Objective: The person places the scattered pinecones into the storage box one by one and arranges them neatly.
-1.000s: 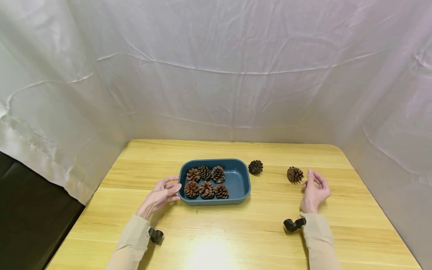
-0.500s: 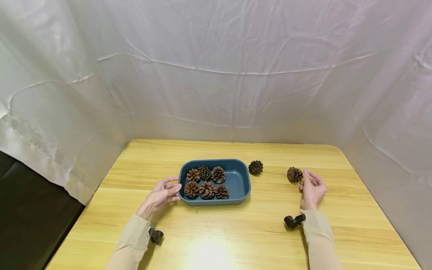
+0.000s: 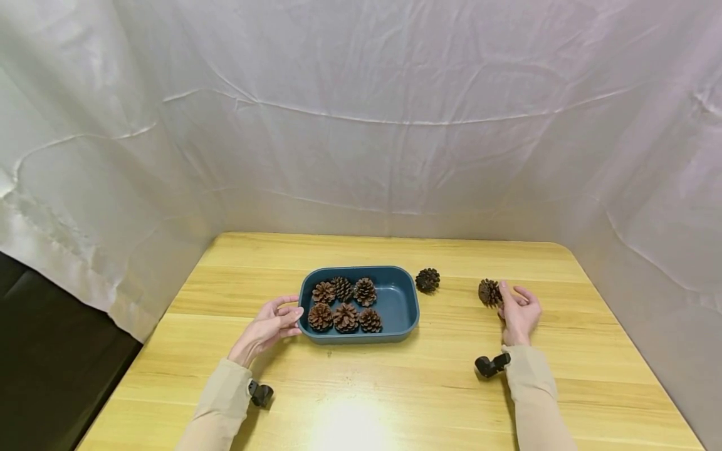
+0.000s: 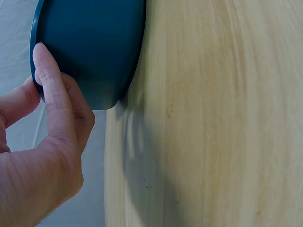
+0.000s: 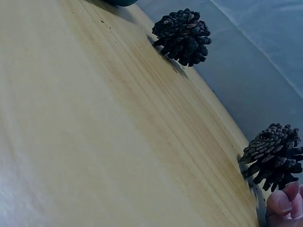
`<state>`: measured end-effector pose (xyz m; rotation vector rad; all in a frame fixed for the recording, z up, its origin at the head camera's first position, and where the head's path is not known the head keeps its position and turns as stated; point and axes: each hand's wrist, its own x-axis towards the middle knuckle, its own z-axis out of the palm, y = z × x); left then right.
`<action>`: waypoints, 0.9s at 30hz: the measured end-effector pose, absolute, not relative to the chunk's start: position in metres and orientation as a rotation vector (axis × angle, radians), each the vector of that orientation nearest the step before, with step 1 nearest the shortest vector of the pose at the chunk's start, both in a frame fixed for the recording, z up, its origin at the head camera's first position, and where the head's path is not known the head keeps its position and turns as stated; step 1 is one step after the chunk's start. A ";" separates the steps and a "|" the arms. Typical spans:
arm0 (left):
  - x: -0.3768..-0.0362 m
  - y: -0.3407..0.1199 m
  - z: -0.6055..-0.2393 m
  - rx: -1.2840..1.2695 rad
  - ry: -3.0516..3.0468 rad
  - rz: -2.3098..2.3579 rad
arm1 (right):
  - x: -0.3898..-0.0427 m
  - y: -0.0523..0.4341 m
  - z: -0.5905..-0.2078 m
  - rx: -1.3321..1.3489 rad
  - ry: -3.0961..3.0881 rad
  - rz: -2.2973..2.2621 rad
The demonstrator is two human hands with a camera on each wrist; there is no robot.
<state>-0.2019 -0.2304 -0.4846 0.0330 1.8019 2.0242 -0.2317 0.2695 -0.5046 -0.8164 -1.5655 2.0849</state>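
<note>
A dark blue tray (image 3: 399, 299) sits mid-table with several brown pine cones (image 3: 345, 316) in its left half. My left hand (image 3: 289, 313) rests against the tray's left end. In the left wrist view a straight finger (image 4: 49, 90) lies on the tray's outer wall (image 4: 94, 42). Two pine cones lie loose on the table to the right of the tray. My right hand (image 3: 510, 295) is at the right-hand cone (image 3: 487, 292), thumb touching its right side, with no fingers closed round it. The right wrist view shows fingertips (image 5: 283, 203) just below that cone (image 5: 273, 156).
The other loose cone (image 3: 427, 279) (image 5: 182, 35) lies just off the tray's far right corner. The wooden table (image 3: 395, 388) is walled in by white sheeting (image 3: 395, 156) at the back and sides. A black camera mount (image 3: 491, 365) sticks out from my right wrist.
My right hand moved forward and left until its thumb met the right-hand cone, which shifted slightly left. The left hand and the tray have not moved.
</note>
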 end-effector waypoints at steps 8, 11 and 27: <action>-0.202 -0.230 -0.485 0.030 1.805 2.024 | -0.234 0.267 -0.504 -0.846 -1.672 2.002; -0.202 -0.230 -0.485 0.031 1.802 2.026 | -0.235 0.266 -0.504 -0.850 -1.689 1.978; -0.200 -0.230 -0.482 0.033 1.795 2.027 | -0.234 0.265 -0.503 -0.852 -1.764 2.007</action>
